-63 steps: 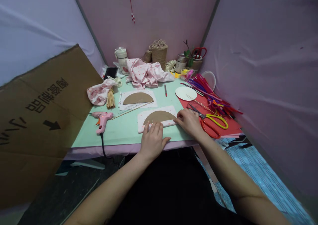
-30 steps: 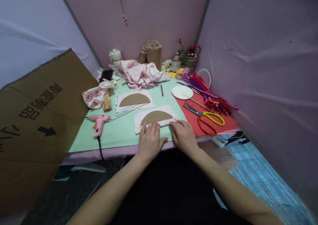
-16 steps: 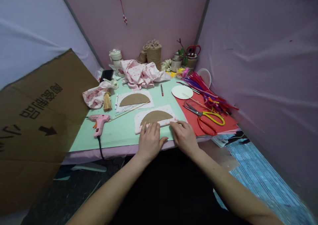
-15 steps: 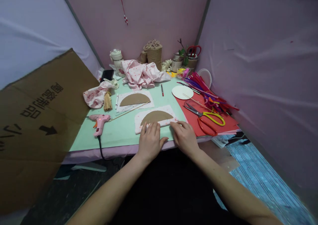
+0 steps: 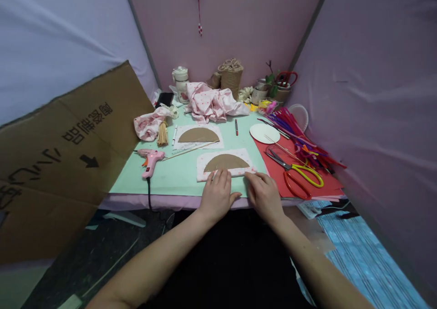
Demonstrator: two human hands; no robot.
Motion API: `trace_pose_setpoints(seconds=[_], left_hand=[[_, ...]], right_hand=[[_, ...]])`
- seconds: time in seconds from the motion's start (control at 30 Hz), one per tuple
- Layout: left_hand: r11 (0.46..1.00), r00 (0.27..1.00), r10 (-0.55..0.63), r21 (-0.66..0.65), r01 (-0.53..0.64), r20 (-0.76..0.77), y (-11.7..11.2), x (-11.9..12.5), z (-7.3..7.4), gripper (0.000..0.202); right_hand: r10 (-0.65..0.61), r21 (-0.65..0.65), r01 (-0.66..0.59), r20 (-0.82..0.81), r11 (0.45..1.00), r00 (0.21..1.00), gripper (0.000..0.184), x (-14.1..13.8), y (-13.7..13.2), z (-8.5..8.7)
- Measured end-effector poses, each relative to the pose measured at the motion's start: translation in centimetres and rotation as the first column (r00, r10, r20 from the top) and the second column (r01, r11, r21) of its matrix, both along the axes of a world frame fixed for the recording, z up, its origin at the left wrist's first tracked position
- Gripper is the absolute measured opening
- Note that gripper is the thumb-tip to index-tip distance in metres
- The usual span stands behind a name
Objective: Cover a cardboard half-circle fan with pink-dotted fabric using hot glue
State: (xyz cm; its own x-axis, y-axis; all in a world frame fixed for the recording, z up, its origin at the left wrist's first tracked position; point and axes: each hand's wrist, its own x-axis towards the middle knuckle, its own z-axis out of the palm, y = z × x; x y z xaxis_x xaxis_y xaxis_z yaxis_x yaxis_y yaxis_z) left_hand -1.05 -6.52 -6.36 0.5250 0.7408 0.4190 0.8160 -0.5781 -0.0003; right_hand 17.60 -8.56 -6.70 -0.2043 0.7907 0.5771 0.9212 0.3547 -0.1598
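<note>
A brown cardboard half-disc (image 5: pixel 226 162) lies on a pink-patterned fabric piece (image 5: pixel 205 173) near the front of the mint-green table (image 5: pixel 177 174). My left hand (image 5: pixel 218 196) rests flat on the fabric's near edge, fingers stretched out over the half-disc's straight side. Beside it, my right hand (image 5: pixel 264 194) lies palm down, fingertips pressing the fabric's near right edge. Behind them sits a second cardboard half-disc on white fabric (image 5: pixel 198 136), with a thin wooden stick (image 5: pixel 189 150) lying slantwise between the two pieces.
A pink glue gun (image 5: pixel 150 159) lies at left, its cord over the edge. Red and yellow scissors (image 5: pixel 300 174) rest on red paper (image 5: pixel 327 187) at right, near pipe cleaners (image 5: pixel 293 131) and a white disc (image 5: pixel 264 133). Bunched pink cloth (image 5: pixel 213 102), twine and jars stand behind. Big cardboard sheet (image 5: pixel 54 159) leans at left.
My right hand slid from the fabric's right end to its near edge, close to my left hand. The head turned, shifting the whole scene rightward in view. The left hand stayed put.
</note>
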Motion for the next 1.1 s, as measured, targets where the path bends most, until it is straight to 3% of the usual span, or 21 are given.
trace_pose_setpoints(seconds=[1.1], left_hand=[[1.000, 1.000, 0.000, -0.008, 0.000, -0.004, 0.06, 0.17, 0.19, 0.062]], right_hand=[[0.030, -0.052, -0.026, 0.067, 0.998, 0.997, 0.035, 0.09, 0.16, 0.23]])
